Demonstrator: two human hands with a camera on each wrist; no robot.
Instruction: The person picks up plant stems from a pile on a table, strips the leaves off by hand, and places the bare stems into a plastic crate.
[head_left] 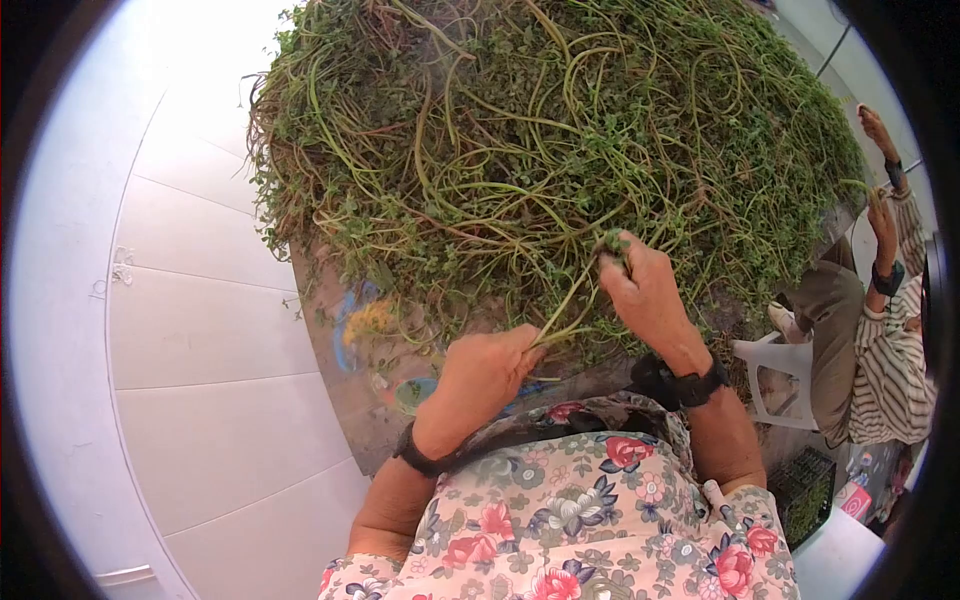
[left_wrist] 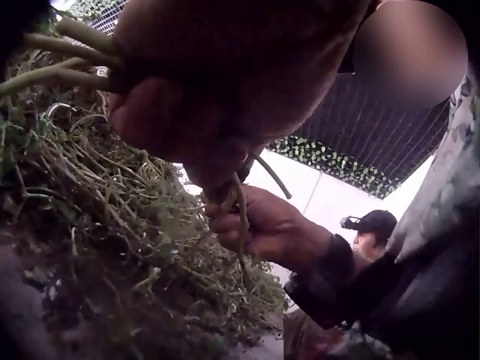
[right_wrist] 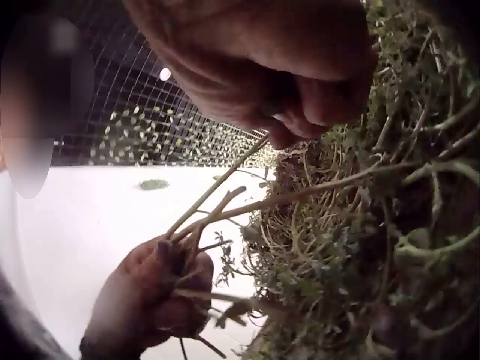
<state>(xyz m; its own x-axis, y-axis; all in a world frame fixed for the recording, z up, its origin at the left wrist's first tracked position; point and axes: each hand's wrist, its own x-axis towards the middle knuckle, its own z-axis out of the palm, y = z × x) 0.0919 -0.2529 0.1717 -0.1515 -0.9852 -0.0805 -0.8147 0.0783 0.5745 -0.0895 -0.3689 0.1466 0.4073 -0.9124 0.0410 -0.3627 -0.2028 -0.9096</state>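
Note:
A large heap of leafy green stems covers most of the table before me. At its near edge my left hand grips a small bunch of thick plant stems, whose ends stick out past the fingers in the right wrist view. My right hand is farther forward and to the right, with its fingers curled round the upper part of a stem from that bunch. A bit of dark green leaf shows at its fingertips. Between the two hands the stem runs fairly straight on a slant.
Bare tabletop with blue and yellow marks shows at the near left. White wall panels stand on the left. At right another person sits by a white plastic chair, near a dark crate.

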